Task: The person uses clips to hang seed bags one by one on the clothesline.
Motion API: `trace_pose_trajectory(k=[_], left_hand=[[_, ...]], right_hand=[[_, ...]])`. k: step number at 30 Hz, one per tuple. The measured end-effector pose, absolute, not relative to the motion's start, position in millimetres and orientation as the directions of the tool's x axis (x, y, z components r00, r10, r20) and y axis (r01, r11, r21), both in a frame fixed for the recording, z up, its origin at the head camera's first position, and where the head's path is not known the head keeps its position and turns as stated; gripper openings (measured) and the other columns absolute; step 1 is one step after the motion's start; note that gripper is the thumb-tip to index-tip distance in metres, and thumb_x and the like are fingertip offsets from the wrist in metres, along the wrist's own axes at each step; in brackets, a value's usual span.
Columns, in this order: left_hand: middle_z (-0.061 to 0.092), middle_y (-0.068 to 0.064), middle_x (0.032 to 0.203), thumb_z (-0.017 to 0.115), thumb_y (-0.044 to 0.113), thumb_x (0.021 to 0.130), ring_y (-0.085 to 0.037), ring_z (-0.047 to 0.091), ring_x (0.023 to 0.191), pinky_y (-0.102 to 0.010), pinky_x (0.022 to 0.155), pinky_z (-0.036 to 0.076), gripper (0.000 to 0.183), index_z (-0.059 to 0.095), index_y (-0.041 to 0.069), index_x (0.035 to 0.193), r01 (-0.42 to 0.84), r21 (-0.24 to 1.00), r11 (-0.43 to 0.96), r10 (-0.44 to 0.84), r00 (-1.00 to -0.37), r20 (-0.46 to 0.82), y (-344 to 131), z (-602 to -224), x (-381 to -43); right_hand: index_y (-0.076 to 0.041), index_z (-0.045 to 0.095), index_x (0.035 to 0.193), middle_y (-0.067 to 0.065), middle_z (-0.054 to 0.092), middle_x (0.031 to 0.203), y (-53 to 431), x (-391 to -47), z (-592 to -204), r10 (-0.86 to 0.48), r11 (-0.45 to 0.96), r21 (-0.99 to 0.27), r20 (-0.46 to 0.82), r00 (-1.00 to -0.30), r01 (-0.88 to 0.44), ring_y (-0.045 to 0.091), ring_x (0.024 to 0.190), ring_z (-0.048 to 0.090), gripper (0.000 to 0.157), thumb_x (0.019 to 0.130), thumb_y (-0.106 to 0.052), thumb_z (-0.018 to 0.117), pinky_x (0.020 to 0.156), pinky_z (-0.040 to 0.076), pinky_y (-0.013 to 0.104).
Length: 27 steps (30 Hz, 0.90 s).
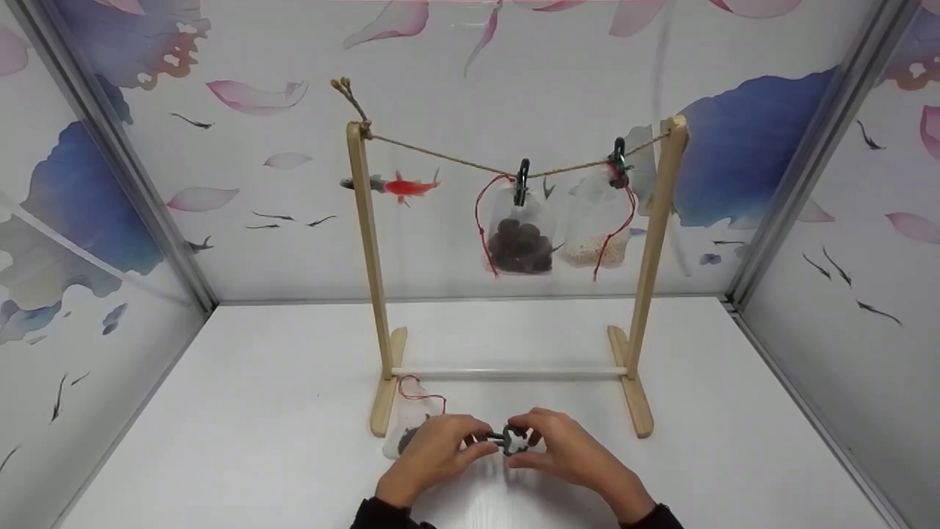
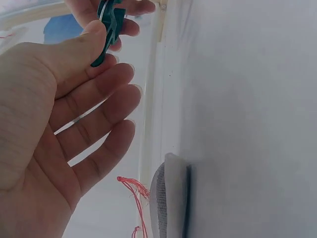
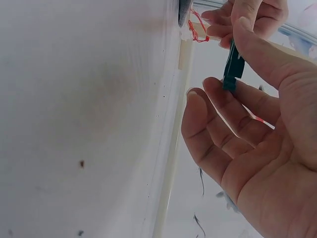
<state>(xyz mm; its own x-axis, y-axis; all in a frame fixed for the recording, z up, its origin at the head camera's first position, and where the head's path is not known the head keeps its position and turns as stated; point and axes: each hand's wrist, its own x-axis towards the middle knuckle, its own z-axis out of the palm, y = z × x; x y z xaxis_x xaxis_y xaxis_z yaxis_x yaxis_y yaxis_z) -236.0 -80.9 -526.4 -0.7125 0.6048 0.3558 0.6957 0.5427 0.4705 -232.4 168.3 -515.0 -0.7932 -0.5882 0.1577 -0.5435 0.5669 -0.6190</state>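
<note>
Above the tabletop, both hands meet at one dark green clothespin [image 1: 515, 440]. My left hand [image 1: 446, 445] pinches one end of it between thumb and forefinger, the other fingers loosely bent. Thumb and fingertips of my right hand [image 1: 571, 447] grip its wider end from the other side. In the right wrist view the green clothespin [image 3: 234, 67] lies between thumb and forefinger. Partly hidden behind the left hand, a small translucent drawstring pouch [image 1: 393, 445] with dark contents lies on the table, its red cord [image 1: 424, 397] trailing away.
Behind the hands stands a wooden frame [image 1: 371, 257] with a white crossbar [image 1: 507, 373]. Twine [image 1: 440, 155] sags between its posts. From it hang a pouch of dark balls [image 1: 523, 246] and a pouch of pale grains [image 1: 595, 246], each under a dark clip. Patterned panels surround the table.
</note>
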Motion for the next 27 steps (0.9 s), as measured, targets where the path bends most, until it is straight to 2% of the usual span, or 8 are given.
trace_pose_trajectory(k=[8, 16, 20, 24, 27], left_hand=[[0.072, 0.010, 0.093, 0.063, 0.027, 0.102, 0.000, 0.056, 0.076, -0.021, 0.070, 0.047, 0.019, 0.077, 0.014, 0.102, 0.683, 0.484, 0.546, 0.583, -0.726, 0.366, -90, -522, -236], [0.071, 0.005, 0.096, 0.060, 0.022, 0.104, -0.008, 0.064, 0.083, -0.032, 0.074, 0.055, 0.016, 0.072, 0.011, 0.106, 0.602, 0.508, 0.615, 0.414, -0.796, 0.442, -132, -503, -238], [0.069, 0.005, 0.095, 0.062, 0.019, 0.103, -0.009, 0.063, 0.082, -0.034, 0.072, 0.055, 0.012, 0.070, 0.012, 0.108, 0.523, 0.534, 0.664, 0.305, -0.842, 0.445, -159, -499, -238], [0.069, 0.003, 0.095, 0.063, 0.016, 0.102, -0.011, 0.062, 0.082, -0.034, 0.071, 0.053, 0.013, 0.071, 0.010, 0.110, 0.450, 0.541, 0.710, 0.233, -0.876, 0.423, -178, -499, -239], [0.070, 0.002, 0.096, 0.064, 0.017, 0.101, -0.012, 0.062, 0.083, -0.035, 0.072, 0.052, 0.014, 0.071, 0.010, 0.111, 0.406, 0.549, 0.731, 0.201, -0.896, 0.396, -187, -500, -239]], right_hand=[[-0.008, 0.070, 0.122, 0.000, 0.069, 0.104, 166, -233, -515, -0.581, 0.548, -0.661, 0.140, -0.801, -0.513, 0.016, 0.086, 0.067, 0.044, 0.090, -0.038, 0.077, 0.076, 0.056, 0.036], [0.000, 0.068, 0.123, 0.010, 0.070, 0.103, 163, -235, -511, -0.532, 0.574, -0.652, 0.163, -0.831, -0.495, 0.013, 0.083, 0.067, 0.044, 0.095, -0.033, 0.073, 0.076, 0.057, 0.042], [0.001, 0.070, 0.119, 0.006, 0.072, 0.100, 151, -238, -510, -0.500, 0.574, -0.670, 0.169, -0.850, -0.471, 0.013, 0.081, 0.067, 0.040, 0.098, -0.033, 0.069, 0.074, 0.057, 0.038], [0.002, 0.070, 0.117, 0.003, 0.072, 0.097, 129, -245, -510, -0.493, 0.557, -0.698, 0.157, -0.856, -0.449, 0.013, 0.077, 0.066, 0.043, 0.098, -0.037, 0.068, 0.071, 0.054, 0.031], [0.003, 0.069, 0.119, 0.006, 0.073, 0.097, 110, -252, -512, -0.501, 0.553, -0.709, 0.138, -0.854, -0.438, 0.017, 0.078, 0.068, 0.046, 0.098, -0.037, 0.069, 0.072, 0.054, 0.033]])
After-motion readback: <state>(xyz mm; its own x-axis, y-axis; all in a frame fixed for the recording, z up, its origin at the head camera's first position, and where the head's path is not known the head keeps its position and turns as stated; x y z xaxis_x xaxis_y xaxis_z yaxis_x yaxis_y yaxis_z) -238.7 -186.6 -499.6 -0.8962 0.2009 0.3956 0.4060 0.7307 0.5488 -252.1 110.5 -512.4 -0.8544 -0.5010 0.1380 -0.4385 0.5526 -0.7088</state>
